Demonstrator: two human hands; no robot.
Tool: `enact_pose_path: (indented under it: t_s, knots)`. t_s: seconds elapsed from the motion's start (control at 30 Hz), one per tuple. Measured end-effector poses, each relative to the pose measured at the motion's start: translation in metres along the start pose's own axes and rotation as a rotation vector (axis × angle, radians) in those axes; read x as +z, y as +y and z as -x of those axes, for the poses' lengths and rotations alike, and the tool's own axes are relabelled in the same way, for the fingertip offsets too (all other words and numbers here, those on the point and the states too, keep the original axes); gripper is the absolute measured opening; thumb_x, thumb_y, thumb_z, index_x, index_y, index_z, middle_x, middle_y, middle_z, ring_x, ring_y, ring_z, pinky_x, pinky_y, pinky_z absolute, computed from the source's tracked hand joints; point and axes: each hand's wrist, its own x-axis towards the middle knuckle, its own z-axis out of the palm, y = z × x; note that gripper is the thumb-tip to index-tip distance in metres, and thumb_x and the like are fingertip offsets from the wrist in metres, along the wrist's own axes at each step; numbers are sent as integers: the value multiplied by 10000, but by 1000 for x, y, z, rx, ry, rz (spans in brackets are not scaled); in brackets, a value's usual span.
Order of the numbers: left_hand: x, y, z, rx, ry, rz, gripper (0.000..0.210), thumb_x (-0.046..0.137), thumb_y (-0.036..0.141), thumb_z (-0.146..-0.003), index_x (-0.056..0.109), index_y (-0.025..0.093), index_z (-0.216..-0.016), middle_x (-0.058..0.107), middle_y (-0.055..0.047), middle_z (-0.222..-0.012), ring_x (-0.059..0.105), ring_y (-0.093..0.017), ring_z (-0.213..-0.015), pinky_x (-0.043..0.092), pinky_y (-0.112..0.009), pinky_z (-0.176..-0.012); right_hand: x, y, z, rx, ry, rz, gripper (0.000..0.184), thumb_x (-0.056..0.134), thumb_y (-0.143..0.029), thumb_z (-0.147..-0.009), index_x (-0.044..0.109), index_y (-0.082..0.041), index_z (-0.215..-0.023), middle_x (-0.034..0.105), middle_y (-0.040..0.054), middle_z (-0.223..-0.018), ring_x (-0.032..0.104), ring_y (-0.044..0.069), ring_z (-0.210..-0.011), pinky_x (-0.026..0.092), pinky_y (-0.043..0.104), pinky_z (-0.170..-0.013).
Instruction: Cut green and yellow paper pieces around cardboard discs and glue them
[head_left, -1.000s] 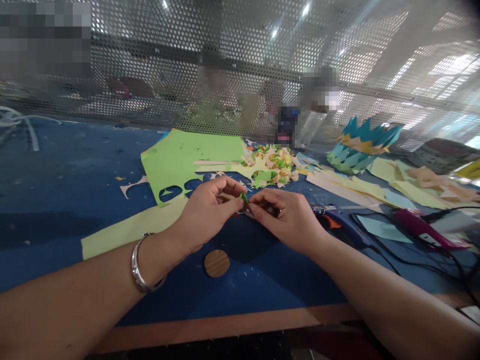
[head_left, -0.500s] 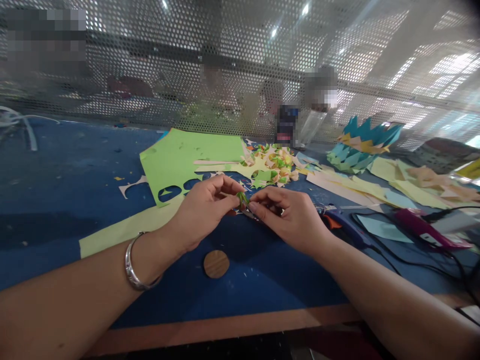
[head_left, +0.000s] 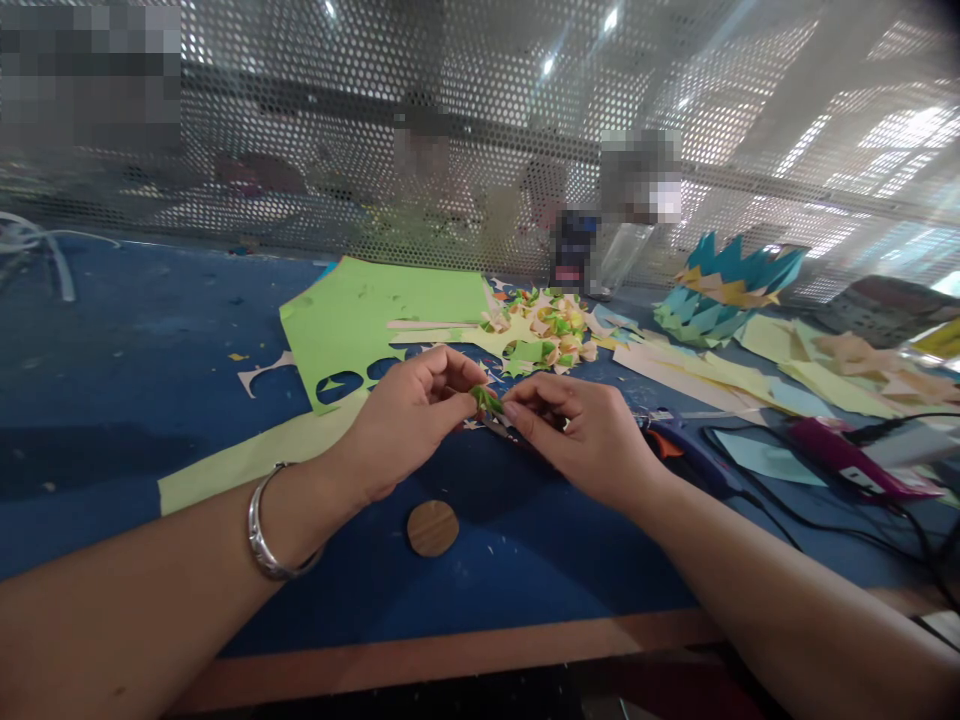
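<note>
A small folded green paper piece (head_left: 487,400) is pinched between my two hands above the blue table. My left hand (head_left: 427,405), with a silver bangle on its wrist, grips the piece's left side between thumb and fingers. From the right, my right hand (head_left: 577,425) pinches its other edge with thumb and forefinger. Grey scissors (head_left: 496,427) seem to lie just below the fingertips, mostly hidden. A round wooden disc (head_left: 433,528) rests on the table nearer to me. Just beyond my hands is a heap of small folded paper pieces (head_left: 551,325) in green, cream and yellow.
A green paper sheet (head_left: 390,300) with round cut-outs lies behind my left hand. To the right are a glue gun (head_left: 694,455), a magenta power strip (head_left: 855,460) with black cables, paper strips (head_left: 690,380) and a teal paper crown (head_left: 727,285). A perforated metal screen (head_left: 322,130) stands behind.
The green paper piece looks more spread between my fingertips than before. My right fingertips have shifted very slightly; the things on the table have stayed put.
</note>
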Motion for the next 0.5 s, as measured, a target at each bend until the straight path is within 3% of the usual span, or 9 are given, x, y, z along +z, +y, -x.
enact_pose_path:
  t_s: [0.2, 0.5]
  knots:
    - [-4, 0, 0, 24, -44, -63, 236, 707, 207, -800, 598, 194, -1009, 695, -37, -952, 660, -168, -874, 525, -321, -811, -1, -1, 0, 41, 27, 10, 153, 588, -251, -920, 712, -182, -863, 625, -26, -676, 477, 85, -549, 348, 230, -517]
    - [-4, 0, -1, 8, -18, -9, 336, 767, 214, -748, 582, 205, -1028, 675, -24, -912, 651, -156, -822, 533, -316, -790, -2, 1, 0, 62, 59, -33, 132, 603, -233, -900, 680, -171, -813, 613, -23, -649, 499, 83, -562, 370, 213, -517]
